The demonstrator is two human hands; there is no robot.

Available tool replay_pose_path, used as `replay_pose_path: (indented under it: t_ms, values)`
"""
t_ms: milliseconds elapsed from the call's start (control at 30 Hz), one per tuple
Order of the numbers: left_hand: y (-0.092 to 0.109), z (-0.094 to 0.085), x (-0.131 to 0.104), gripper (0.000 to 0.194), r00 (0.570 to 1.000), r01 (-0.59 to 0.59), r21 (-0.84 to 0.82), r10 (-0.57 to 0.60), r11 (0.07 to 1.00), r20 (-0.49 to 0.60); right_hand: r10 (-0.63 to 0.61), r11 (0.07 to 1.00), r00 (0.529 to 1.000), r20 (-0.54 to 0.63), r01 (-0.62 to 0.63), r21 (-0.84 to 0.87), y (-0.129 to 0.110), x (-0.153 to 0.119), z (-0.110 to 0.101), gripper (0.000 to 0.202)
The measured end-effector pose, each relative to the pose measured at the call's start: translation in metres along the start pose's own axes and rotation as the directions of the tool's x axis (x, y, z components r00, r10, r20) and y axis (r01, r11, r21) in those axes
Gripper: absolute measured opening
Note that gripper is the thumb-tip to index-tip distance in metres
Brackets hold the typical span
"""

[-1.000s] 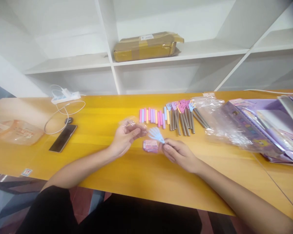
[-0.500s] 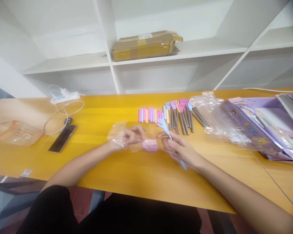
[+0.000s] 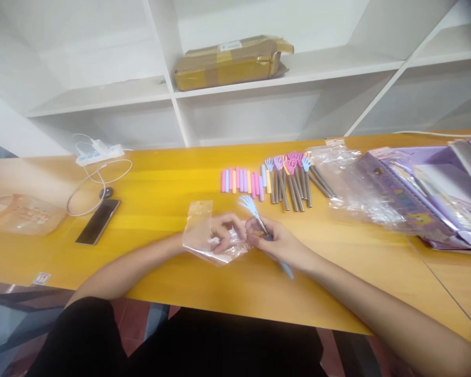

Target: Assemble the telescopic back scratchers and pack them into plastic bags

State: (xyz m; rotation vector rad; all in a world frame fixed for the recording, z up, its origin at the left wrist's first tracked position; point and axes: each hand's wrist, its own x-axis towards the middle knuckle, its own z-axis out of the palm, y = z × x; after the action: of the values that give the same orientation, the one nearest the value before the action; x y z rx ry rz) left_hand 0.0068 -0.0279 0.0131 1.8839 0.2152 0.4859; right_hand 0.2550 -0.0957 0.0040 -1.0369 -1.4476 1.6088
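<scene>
The right hand (image 3: 265,238) grips a blue claw-headed stick (image 3: 249,205) at the frame's centre, its head slanting up and left, its blue end showing below the wrist. The left hand (image 3: 222,230) has its fingers curled at a clear bag (image 3: 199,208) (whether any are inside, I cannot tell). What has just changed — half a second ago the hands were apart, with a small pink stack visible between them; now they meet and hide it. So both hands work at the bag, the stick apparently outside it. Beyond, on the tabletop (image 3: 188,288), lie coloured tubes (image 3: 245,180) and more claw-headed sticks (image 3: 292,166) — upper centre-right.
</scene>
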Motion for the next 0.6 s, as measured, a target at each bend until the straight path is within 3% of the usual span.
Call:
replay_pose_path:
  t_ms: [67,100,200,300,367,467,600]
  values:
    - [-0.009,0.009,-0.001,0.024,0.993,-0.019,-0.100,0.007,0.995,-0.121,0.022,1.000,1.000,-0.004,-0.022,0.008,0.002,0.001,0.002,0.048]
    - [-0.014,0.014,-0.001,0.027,0.980,-0.026,-0.149,-0.004,0.988,-0.198,0.048,0.998,0.999,0.002,-0.048,0.037,0.004,0.001,0.002,0.049]
    - [-0.025,0.029,-0.002,0.078,0.941,0.029,-0.283,-0.121,0.959,-0.316,0.078,0.987,0.996,-0.031,-0.073,0.142,0.006,0.000,0.004,0.053]
    - [-0.027,0.039,-0.002,0.099,0.931,0.081,-0.391,-0.209,0.917,-0.299,0.049,0.985,0.996,-0.076,-0.035,0.167,0.005,-0.001,0.004,0.056]
    - [-0.025,0.042,-0.002,0.087,0.913,0.050,-0.450,-0.223,0.892,-0.342,0.038,0.991,0.995,-0.089,-0.026,0.134,0.004,-0.003,0.004,0.055]
    - [-0.021,0.044,-0.002,0.055,0.869,0.006,-0.466,-0.236,0.885,-0.435,0.006,1.000,0.995,-0.103,-0.004,0.019,0.001,-0.004,0.004,0.052]
    - [-0.014,0.046,0.000,0.038,0.808,0.000,-0.520,-0.307,0.854,-0.503,-0.036,0.988,0.995,-0.097,0.021,-0.151,-0.001,-0.004,0.005,0.048]
